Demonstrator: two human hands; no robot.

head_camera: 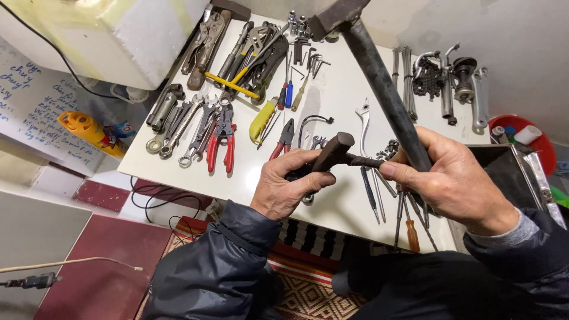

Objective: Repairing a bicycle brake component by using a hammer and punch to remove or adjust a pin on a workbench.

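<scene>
My left hand (290, 186) grips a small dark rusty part (333, 152) with a block-shaped head and a thin shaft. My right hand (453, 178) holds the long dark handle of a big hammer (379, 80), whose head points up and away at the top of view. The right thumb and forefinger also pinch the end of the small part's shaft. Both hands hover over the near edge of a white table (338, 95).
Pliers with red handles (220, 142), wrenches (178, 127), locking pliers, screwdrivers (409, 228), hex keys and sockets lie spread on the table. Bicycle parts and a chain (441, 80) sit at the far right. A red bowl (527, 133) and a metal box (521, 172) stand at right.
</scene>
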